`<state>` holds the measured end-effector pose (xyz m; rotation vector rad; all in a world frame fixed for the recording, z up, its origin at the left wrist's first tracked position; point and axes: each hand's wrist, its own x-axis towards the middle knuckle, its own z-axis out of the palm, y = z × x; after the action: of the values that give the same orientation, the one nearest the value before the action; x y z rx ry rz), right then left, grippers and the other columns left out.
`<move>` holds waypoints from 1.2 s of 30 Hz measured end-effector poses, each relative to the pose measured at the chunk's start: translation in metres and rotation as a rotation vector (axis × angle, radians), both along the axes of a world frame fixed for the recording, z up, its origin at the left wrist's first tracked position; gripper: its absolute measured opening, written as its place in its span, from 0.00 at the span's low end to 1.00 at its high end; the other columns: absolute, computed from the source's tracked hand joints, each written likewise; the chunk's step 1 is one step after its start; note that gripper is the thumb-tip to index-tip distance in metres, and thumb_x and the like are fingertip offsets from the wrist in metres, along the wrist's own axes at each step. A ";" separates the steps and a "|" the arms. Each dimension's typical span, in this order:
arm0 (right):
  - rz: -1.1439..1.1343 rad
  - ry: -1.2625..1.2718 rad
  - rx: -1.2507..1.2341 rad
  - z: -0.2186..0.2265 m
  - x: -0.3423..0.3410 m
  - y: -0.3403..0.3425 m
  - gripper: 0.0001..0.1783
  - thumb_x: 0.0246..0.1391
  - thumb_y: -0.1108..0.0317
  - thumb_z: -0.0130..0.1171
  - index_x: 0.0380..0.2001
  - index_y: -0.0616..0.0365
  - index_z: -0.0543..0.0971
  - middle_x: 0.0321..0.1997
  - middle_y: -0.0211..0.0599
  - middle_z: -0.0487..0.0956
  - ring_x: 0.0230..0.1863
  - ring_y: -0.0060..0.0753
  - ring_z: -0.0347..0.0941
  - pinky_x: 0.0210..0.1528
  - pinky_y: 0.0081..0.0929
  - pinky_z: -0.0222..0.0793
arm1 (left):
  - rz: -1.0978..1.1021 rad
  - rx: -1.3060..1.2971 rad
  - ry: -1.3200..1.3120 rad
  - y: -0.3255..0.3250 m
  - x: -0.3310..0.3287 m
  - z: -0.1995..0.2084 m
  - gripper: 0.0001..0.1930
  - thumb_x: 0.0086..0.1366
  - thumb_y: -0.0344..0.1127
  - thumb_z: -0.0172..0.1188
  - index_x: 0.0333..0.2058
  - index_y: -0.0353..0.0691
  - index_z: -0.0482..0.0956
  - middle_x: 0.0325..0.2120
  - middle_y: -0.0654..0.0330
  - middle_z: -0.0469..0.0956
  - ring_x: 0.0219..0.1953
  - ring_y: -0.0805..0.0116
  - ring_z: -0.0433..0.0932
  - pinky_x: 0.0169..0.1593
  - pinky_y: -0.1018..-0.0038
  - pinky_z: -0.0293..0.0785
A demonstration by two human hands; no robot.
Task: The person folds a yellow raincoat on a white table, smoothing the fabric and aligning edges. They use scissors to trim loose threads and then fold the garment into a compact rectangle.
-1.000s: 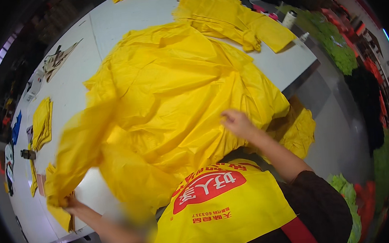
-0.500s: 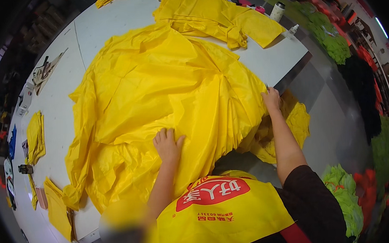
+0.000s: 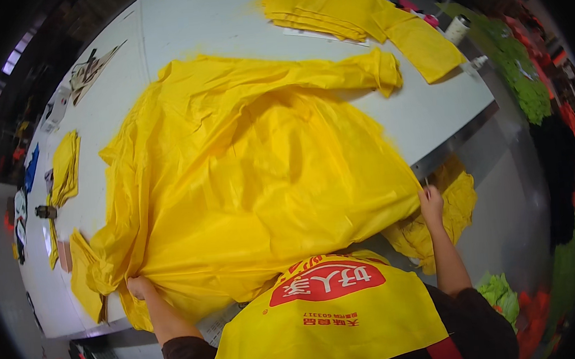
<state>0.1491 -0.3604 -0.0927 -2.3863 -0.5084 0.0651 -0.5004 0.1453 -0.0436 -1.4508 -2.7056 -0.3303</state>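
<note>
A large yellow long-sleeved garment (image 3: 267, 174) of thin, shiny cloth lies spread over the table, wrinkled in its upper part. One sleeve (image 3: 340, 74) stretches right across the table. At the lower left, my left hand (image 3: 142, 289) is closed on the garment's near edge. My right hand (image 3: 431, 202) pinches its right corner at the table's edge, and the cloth is drawn fairly smooth between both hands. A thin pointed thing, too small to name, pokes up from my right fingers. The cloth partly hides my left fingertips.
A white table (image 3: 181, 26) carries stacked folded yellow garments (image 3: 321, 8) at the far right and smaller yellow folded pieces (image 3: 65, 166) at left. A white bottle (image 3: 458, 29) stands near the right edge. Crumpled yellow cloth (image 3: 448, 207) hangs below my right hand.
My left hand has moved from the middle of the garment to its lower left edge. My right hand has come nearer, pulling the right corner. The cloth lies flatter, and the sleeve shows.
</note>
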 end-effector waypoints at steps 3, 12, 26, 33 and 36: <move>-0.054 0.260 0.076 -0.016 -0.015 -0.041 0.11 0.51 0.64 0.57 0.27 0.62 0.71 0.21 0.29 0.66 0.26 0.22 0.61 0.30 0.23 0.60 | 0.108 0.118 -0.083 -0.001 -0.036 -0.032 0.18 0.55 0.39 0.53 0.37 0.29 0.75 0.36 0.40 0.75 0.40 0.46 0.75 0.43 0.59 0.71; -0.265 0.264 0.476 0.012 0.116 0.115 0.16 0.50 0.57 0.59 0.32 0.60 0.73 0.22 0.28 0.71 0.27 0.26 0.68 0.29 0.22 0.65 | -0.738 0.459 -0.404 -0.091 0.226 -0.013 0.25 0.53 0.35 0.59 0.49 0.31 0.67 0.54 0.40 0.60 0.59 0.46 0.56 0.61 0.58 0.48; 0.663 0.499 -0.053 0.046 0.039 0.403 0.19 0.59 0.59 0.39 0.50 0.52 0.69 0.57 0.38 0.66 0.57 0.39 0.61 0.56 0.31 0.57 | -1.293 0.058 -0.384 -0.046 0.407 -0.014 0.25 0.58 0.44 0.55 0.49 0.33 0.67 0.46 0.46 0.69 0.50 0.49 0.66 0.54 0.62 0.61; 1.239 -0.368 -0.260 0.022 0.034 0.425 0.21 0.57 0.59 0.43 0.53 0.51 0.67 0.58 0.36 0.66 0.58 0.38 0.61 0.61 0.30 0.53 | -1.046 -0.069 -0.235 -0.017 0.423 -0.034 0.29 0.55 0.53 0.55 0.49 0.37 0.66 0.48 0.54 0.69 0.54 0.58 0.63 0.57 0.42 0.44; 1.211 -0.087 -0.331 0.046 0.055 0.430 0.21 0.57 0.59 0.43 0.53 0.51 0.67 0.58 0.36 0.66 0.58 0.38 0.61 0.61 0.29 0.53 | -1.105 0.072 -0.104 -0.019 0.419 -0.043 0.33 0.52 0.57 0.57 0.50 0.39 0.67 0.50 0.55 0.68 0.55 0.57 0.61 0.57 0.41 0.43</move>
<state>0.2043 0.0695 -0.0468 -2.0114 -2.0198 0.6085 -0.0813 0.1268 -0.0867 -2.7847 -1.6188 -0.5171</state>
